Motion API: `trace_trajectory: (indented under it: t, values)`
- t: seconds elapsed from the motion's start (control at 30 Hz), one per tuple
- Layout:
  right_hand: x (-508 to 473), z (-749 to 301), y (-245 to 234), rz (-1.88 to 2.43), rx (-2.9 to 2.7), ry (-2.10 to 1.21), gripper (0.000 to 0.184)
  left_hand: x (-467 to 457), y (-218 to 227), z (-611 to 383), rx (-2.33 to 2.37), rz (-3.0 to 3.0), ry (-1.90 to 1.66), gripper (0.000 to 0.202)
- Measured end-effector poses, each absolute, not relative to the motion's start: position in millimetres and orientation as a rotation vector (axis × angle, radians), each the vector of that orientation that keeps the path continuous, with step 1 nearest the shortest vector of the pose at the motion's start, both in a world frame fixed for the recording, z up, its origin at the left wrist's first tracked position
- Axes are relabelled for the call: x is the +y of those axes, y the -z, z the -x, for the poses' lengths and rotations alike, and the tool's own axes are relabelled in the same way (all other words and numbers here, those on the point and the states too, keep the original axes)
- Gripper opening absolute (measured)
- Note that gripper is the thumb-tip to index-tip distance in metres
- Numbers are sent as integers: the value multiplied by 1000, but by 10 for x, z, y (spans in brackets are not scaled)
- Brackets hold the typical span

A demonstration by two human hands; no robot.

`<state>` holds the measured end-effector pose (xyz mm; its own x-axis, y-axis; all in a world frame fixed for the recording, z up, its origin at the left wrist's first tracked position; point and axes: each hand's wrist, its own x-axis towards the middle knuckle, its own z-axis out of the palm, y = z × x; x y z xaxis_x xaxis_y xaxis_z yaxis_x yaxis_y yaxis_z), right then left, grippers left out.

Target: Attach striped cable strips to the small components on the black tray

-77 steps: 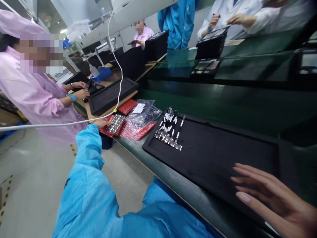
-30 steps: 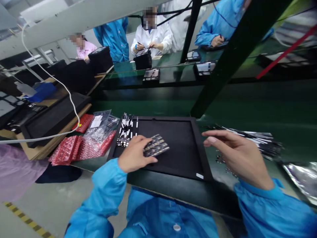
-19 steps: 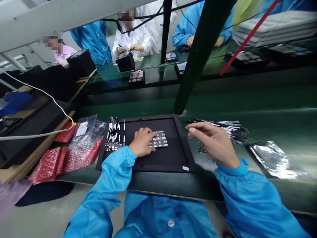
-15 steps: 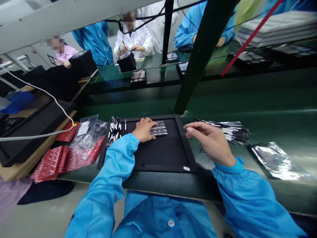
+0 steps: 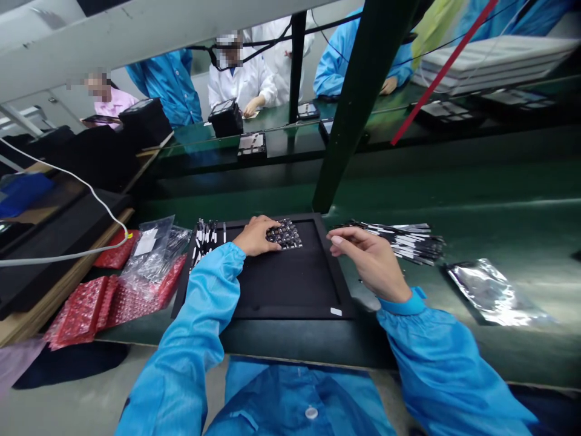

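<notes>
A black tray (image 5: 290,290) lies on the green bench in front of me. My left hand (image 5: 255,236) rests at the tray's far edge, its fingers closed over one end of a small panel of circuit boards (image 5: 285,232) that lies on the tray. Several small white-tipped black parts (image 5: 205,237) lie in the tray's far left corner. My right hand (image 5: 370,259) hovers over the tray's right rim, fingers loosely curled with the forefinger pointing left, nothing in it. Right of it lies a pile of thin black-and-white strips (image 5: 403,238).
Red bubble-wrap sheets (image 5: 95,300) and clear plastic bags (image 5: 152,248) lie left of the tray. A silver foil bag (image 5: 492,290) lies at the right. A dark green post (image 5: 358,91) rises behind the tray. Other people work across the green conveyor (image 5: 454,175). A white cable (image 5: 68,254) crosses at left.
My left hand carried the circuit-board panel from the red bubble wrap onto the tray and slid it to the far edge. My right hand left the tray and now hovers over its right rim.
</notes>
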<state>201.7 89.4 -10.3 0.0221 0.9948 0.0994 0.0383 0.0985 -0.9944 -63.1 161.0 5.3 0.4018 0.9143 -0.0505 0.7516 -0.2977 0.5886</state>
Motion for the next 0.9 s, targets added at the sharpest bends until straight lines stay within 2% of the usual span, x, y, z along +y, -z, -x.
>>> trace_trajectory:
  t: [0.1, 0.2, 0.33, 0.5, 0.63, 0.77, 0.9]
  values:
    - [858, -1942, 126, 1153, -1223, -1144, 44, 1336, -268, 592, 1164, -1701, -740, 58]
    - [770, -1798, 120, 1106, -1220, -1296, 52, 938, -399, 428, 849, -1040, -847, 54]
    - [642, -1609, 116, 1110, -1238, -1335, 46, 516, -279, 123, 824, -633, -954, 40]
    - [559, -1518, 181, 1216, -1353, -1028, 44, 404, -1, -69, 1093, -774, -1255, 29]
    - [515, -1494, 181, 1242, -1366, -939, 46, 421, 53, -123, 1293, -1146, -1368, 42]
    - [476, -1441, 128, 1194, -1304, -1017, 50, 384, 89, -224, 1257, -1053, -1398, 48]
    - [465, -1366, 160, 1155, -1134, -1295, 51, 372, 126, -315, 1111, -697, -1343, 51]
